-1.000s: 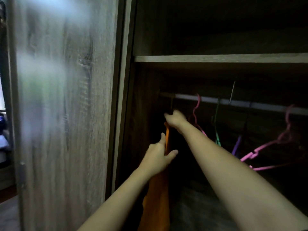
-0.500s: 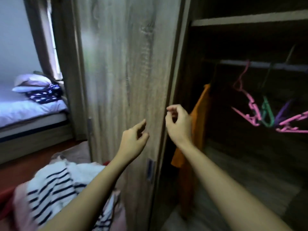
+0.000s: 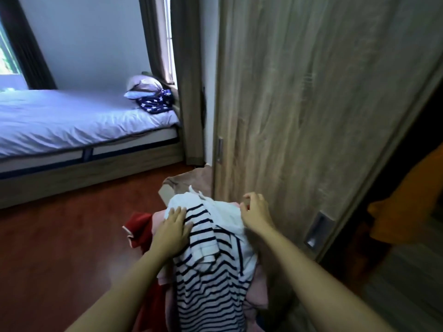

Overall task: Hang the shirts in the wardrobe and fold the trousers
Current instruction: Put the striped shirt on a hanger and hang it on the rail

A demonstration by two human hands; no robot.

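A white shirt with dark stripes [image 3: 211, 267] lies on top of a heap of clothes low in the middle. My left hand [image 3: 173, 232] rests flat on its left side, fingers spread. My right hand [image 3: 255, 212] hovers at the shirt's far right edge, fingers curled, holding nothing that I can make out. A red garment [image 3: 137, 227] and pink cloth [image 3: 259, 291] show beneath the striped shirt. An orange shirt [image 3: 412, 204] hangs inside the dark wardrobe at the far right.
The wooden wardrobe door [image 3: 311, 104] stands right behind the heap, with a recessed handle [image 3: 317, 232]. A bed [image 3: 72, 125] with pillows [image 3: 143, 88] fills the left, across a red-brown floor [image 3: 60, 248]. A brown cloth [image 3: 187, 182] lies behind the heap.
My view swung from the wardrobe rail down and left to the heap. Both hands left the hung orange shirt and came down onto the striped shirt.
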